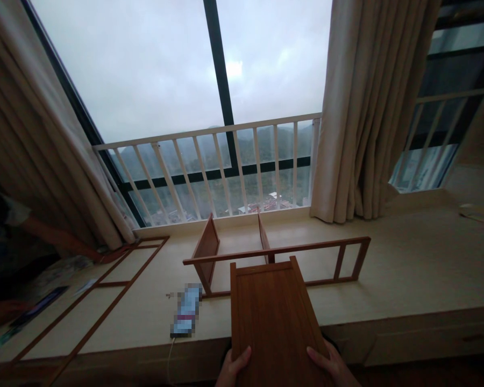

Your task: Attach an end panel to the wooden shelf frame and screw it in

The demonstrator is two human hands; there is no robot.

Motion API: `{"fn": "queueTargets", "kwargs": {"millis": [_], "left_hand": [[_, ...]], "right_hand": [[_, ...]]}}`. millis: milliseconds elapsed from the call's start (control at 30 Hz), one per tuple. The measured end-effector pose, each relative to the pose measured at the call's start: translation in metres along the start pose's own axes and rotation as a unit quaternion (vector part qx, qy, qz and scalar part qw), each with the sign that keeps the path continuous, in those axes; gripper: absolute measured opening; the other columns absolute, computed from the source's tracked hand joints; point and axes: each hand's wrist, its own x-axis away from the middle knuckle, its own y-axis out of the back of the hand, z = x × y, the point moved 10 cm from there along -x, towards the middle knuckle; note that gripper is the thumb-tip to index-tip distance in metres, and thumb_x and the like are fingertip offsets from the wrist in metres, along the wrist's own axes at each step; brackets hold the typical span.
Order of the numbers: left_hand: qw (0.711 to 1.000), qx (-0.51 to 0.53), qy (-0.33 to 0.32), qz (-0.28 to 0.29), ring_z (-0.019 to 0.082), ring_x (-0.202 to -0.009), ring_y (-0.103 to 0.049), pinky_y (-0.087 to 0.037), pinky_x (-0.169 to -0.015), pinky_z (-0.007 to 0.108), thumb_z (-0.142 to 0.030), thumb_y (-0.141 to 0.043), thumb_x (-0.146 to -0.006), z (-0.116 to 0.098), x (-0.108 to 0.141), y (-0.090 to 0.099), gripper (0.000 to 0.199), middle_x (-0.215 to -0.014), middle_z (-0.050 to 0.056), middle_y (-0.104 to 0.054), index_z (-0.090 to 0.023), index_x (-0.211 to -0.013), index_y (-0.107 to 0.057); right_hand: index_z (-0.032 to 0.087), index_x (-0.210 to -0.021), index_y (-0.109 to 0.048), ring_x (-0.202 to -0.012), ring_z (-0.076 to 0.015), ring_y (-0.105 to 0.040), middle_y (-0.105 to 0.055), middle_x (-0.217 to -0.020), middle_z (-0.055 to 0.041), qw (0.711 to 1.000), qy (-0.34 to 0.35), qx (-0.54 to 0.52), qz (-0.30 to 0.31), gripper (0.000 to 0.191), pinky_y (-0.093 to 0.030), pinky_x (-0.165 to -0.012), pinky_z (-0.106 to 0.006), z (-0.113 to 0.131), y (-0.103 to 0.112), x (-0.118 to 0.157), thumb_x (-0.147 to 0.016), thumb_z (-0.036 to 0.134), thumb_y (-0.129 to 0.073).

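A brown wooden panel (272, 312) with raised side edges is held between my two hands, its far end tilted toward the window. My left hand (234, 368) grips its left edge, thumb on top and fingers hidden beneath. On the opposite edge, my right hand (331, 363) holds on the same way, thumb over the face. Just beyond the panel, a partly assembled wooden frame (318, 247) rests on the pale ledge, with two boards standing up from it; the panel covers part of it.
A phone-like device (187, 312) with a cable lies on the ledge (407, 269). Another ladder-like wooden frame (113, 283) lies at left, where another person's arm (64, 239) reaches to its far end. White railing (242, 129) and curtains (358, 107) border the window.
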Motion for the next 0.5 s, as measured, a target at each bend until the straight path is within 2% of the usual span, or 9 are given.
{"fn": "queueTargets", "kwargs": {"millis": [267,400,500], "left_hand": [[1.0,0.008,0.001,0.012,0.032,-0.088,-0.056,-0.041,-0.082,0.042,-0.042,-0.072,-0.045,0.003,0.002,-0.001,0.054,-0.084,0.017,-0.062,-0.008,-0.084,-0.057],[1.0,0.009,0.004,0.018,0.033,-0.09,-0.055,-0.041,-0.082,0.042,-0.041,-0.072,-0.045,0.001,0.011,-0.006,0.053,-0.084,0.018,-0.062,-0.007,-0.083,-0.057],[1.0,0.002,0.006,0.011,0.033,-0.09,-0.055,-0.041,-0.083,0.042,-0.038,-0.072,-0.046,-0.006,0.022,-0.011,0.052,-0.084,0.018,-0.062,-0.007,-0.084,-0.057]], "right_hand": [[0.011,-0.098,-0.057,-0.087,-0.0291,-0.056,-0.062,-0.088,-0.0136,1.0,-0.003,-0.005,-0.003,0.068,-0.039,-0.081,-0.044,-0.002,0.0,0.006,-0.045,0.053,-0.066],[0.011,-0.094,-0.059,-0.086,-0.0287,-0.057,-0.062,-0.087,-0.0125,1.0,-0.004,0.008,-0.005,0.065,-0.04,-0.081,-0.043,-0.002,0.001,0.012,-0.046,0.053,-0.065],[0.012,-0.097,-0.058,-0.087,-0.0275,-0.056,-0.062,-0.091,-0.0122,0.999,0.008,0.03,0.015,0.062,-0.04,-0.081,-0.042,0.007,-0.004,0.02,-0.051,0.052,-0.064]]}}
